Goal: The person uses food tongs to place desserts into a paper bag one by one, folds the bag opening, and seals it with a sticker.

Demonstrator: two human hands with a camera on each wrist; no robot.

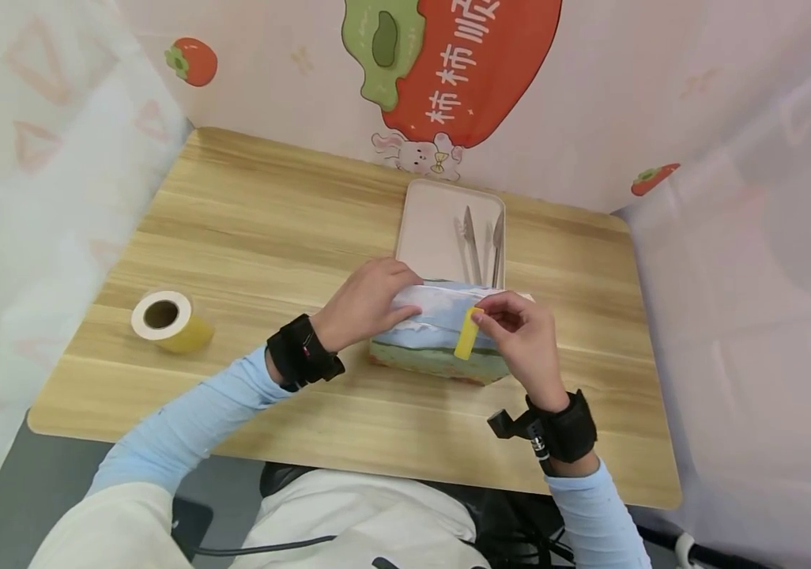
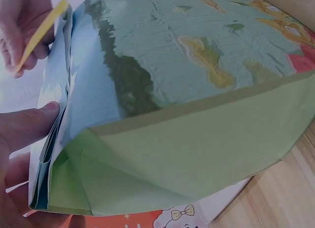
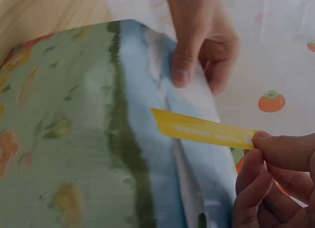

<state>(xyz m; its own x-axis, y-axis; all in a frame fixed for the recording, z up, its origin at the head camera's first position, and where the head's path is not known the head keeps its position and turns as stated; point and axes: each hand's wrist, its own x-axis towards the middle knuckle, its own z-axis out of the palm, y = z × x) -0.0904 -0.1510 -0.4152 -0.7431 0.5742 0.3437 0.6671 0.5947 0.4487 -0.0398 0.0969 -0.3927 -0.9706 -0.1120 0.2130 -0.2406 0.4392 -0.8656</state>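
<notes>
A paper gift bag (image 1: 434, 359) with a painted blue and green landscape stands on the table, its top folded together. My left hand (image 1: 370, 304) grips the folded top near its left end; in the left wrist view the thumb (image 2: 37, 122) lies on one side and the fingers go round the other. Between thumb and fingertips, my right hand (image 1: 522, 332) pinches one end of a short strip of yellow tape (image 3: 204, 130). The strip's loose end hangs over the bag's top seam (image 3: 170, 102) in the right wrist view.
A wide roll of yellow tape (image 1: 188, 332) lies at the left of the wooden table (image 1: 277, 213). Behind the bag is a pale tray (image 1: 434, 225) holding a metal knife (image 1: 473, 245) and another slim metal utensil (image 1: 497, 245). A printed curtain (image 1: 270, 95) borders the table's back edge.
</notes>
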